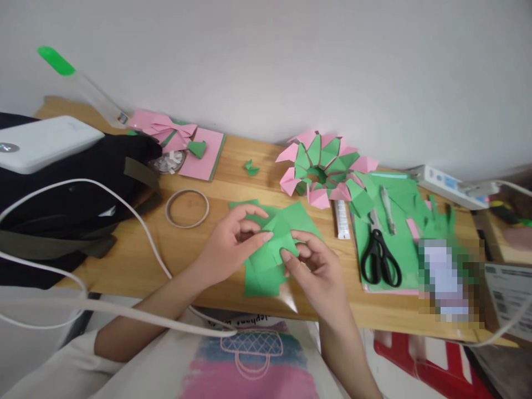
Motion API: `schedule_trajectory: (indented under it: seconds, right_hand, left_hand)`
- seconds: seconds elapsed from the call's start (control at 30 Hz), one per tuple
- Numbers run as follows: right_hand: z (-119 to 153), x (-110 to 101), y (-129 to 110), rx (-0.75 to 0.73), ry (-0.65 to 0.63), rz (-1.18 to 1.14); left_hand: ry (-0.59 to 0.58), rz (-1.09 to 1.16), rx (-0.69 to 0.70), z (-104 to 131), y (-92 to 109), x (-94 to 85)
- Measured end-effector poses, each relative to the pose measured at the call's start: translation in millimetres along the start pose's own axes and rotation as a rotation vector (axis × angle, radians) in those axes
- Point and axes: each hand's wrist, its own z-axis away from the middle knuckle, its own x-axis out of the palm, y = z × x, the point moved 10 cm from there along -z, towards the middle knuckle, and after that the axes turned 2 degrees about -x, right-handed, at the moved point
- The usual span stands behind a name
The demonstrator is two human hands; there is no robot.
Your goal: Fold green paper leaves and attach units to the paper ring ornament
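Note:
Between both hands is a partly folded piece of green paper [279, 244], its creased flaps facing up. My left hand [239, 238] pinches its left edge between thumb and fingers. On the right side, my right hand [313, 266] grips the same paper with the thumb on top and the fingers curled behind. Beneath it, several green paper sheets [261, 284] lie spread on the wooden table. Behind my hands stands a ring-shaped pink and green paper flower [326, 166] made of folded pieces.
Black scissors [379, 260] and a clear craft knife [388, 209] lie on green sheets at right, near a white glue tube [341, 219]. A roll of tape [187, 208], pink paper [201, 152], a black bag [103, 188] and a white cable [137, 213] occupy the left. A power strip [451, 185] sits back right.

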Motion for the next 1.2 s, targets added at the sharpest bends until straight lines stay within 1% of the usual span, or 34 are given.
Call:
schedule_trajectory:
  seconds: [0.07,0.13,0.2,0.27,0.4,0.47,0.53,0.6,0.67,0.77,0.93,1.03,1.1,1.2]
  right_hand:
    - [-0.1,5.4,1.0,0.011,-0.046,-0.050]
    - [-0.2,9.5,2.3,0.027,-0.083,-0.104]
    - [-0.9,10.2,2.4,0.033,-0.088,-0.130]
    - [-2.4,7.2,1.1,0.027,-0.058,-0.126]
    - [-5.7,-3.9,-1.6,0.023,0.056,-0.123]
    - [-6.7,-7.8,-2.1,0.030,0.101,-0.139]
    - [-7.6,-8.8,-3.4,0.030,0.119,-0.157]
    - [-8.4,-7.7,-4.7,0.025,0.117,-0.173]
    - [-8.7,-6.1,-5.1,0.025,0.110,-0.182]
    - [-8.5,-5.1,-3.9,0.030,0.109,-0.198]
    - [-8.7,-4.5,-1.7,0.038,0.113,-0.227]
    - [-10.7,-7.4,-3.9,0.016,0.142,-0.201]
    - [-12.7,-7.9,-5.8,-0.003,0.143,-0.157]
    - [-15.1,-10.0,-6.3,-0.020,0.153,-0.090]
  left_hand:
    - [0.010,-0.018,0.046,-1.0,5.8,-0.7]
    - [-0.017,-0.043,0.101,-1.3,13.1,2.5]
    - [-0.052,-0.059,0.146,-0.6,19.4,6.0]
    - [-0.075,-0.063,0.173,0.9,23.2,6.8]
    - [-0.131,-0.052,0.201,6.2,22.6,4.5]
    - [-0.184,-0.051,0.248,10.8,23.7,5.6]
    - [-0.215,-0.086,0.301,15.3,25.7,6.9]
    - [-0.201,-0.144,0.330,17.4,27.1,6.8]
    - [-0.160,-0.180,0.347,17.6,29.2,5.5]
    - [-0.111,-0.172,0.369,17.0,32.7,3.3]
    - [-0.075,-0.161,0.399,18.2,32.4,-0.9]
    - [-0.024,-0.237,0.414,20.4,30.6,-3.4]
    - [-0.001,-0.321,0.435,22.2,31.2,-2.1]
    - [0.002,-0.407,0.509,26.5,37.8,2.8]
